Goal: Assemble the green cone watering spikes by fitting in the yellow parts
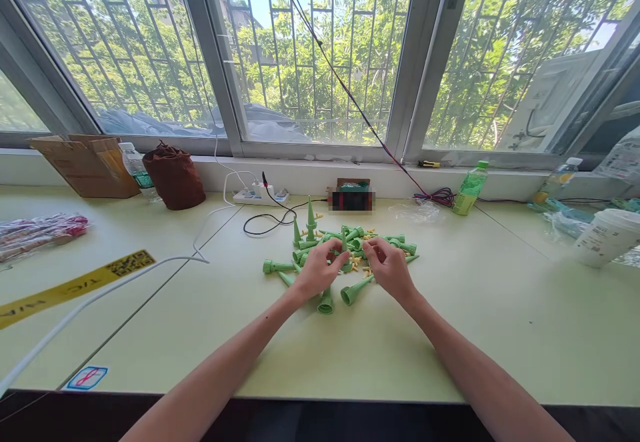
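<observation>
A heap of several green cone-shaped plastic spikes (pixel 350 239) lies on the pale green table (pixel 450 335), mixed with small yellow plastic pieces (pixel 356 263). My left hand (pixel 316 270) is closed round one green spike (pixel 344 242), held upright over the heap. My right hand (pixel 389 267) is beside it, fingertips pinched together close to the spike's tip; what they pinch is too small to make out. Two spikes (pixel 311 221) stand upright at the heap's far left.
On the sill side stand a brown pouch (pixel 173 175), a cardboard box (pixel 85 164), a power strip (pixel 260 195) with cables, a green bottle (pixel 470 189) and a paper cup (pixel 605 237). A yellow tape strip (pixel 75 287) and a white cable (pixel 125 281) cross the left of the table.
</observation>
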Action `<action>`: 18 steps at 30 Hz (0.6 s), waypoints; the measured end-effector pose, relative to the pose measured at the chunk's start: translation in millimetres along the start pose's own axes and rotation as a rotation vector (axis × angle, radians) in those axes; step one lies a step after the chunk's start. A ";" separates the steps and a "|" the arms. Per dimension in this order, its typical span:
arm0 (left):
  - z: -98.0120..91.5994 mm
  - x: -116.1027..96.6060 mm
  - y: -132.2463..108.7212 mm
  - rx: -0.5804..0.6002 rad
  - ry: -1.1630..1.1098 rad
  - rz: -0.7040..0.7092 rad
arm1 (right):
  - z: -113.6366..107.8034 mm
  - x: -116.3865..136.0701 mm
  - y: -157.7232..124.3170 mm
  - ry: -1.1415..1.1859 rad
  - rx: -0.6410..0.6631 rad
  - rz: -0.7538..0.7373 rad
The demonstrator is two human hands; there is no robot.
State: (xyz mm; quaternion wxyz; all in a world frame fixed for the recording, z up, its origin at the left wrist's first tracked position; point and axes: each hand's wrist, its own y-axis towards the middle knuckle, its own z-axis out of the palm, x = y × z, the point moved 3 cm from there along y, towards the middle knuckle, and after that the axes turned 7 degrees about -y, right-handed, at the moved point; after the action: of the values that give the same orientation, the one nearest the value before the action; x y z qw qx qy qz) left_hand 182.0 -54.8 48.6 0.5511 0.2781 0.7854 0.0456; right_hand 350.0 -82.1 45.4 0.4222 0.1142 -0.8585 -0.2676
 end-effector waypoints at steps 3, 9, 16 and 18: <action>1.2 -1.7 -2.1 0.028 0.110 0.031 | -2.6 -7.3 2.9 -0.054 -0.050 0.058; 4.1 -1.2 -5.6 0.080 0.257 0.067 | 4.5 -16.2 2.6 -0.139 0.097 0.087; 4.2 -5.6 -6.3 0.084 0.296 0.066 | 5.9 -15.9 2.5 -0.186 0.178 0.057; 4.2 -6.7 -6.4 0.080 0.290 0.058 | 6.7 -17.4 2.7 -0.190 0.191 0.052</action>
State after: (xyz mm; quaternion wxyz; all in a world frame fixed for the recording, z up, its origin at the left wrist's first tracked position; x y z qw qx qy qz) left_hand 184.9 -64.3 50.2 0.4187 0.3128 0.8497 0.0700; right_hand 355.6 -70.1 32.0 0.3332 0.1060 -0.9188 -0.1831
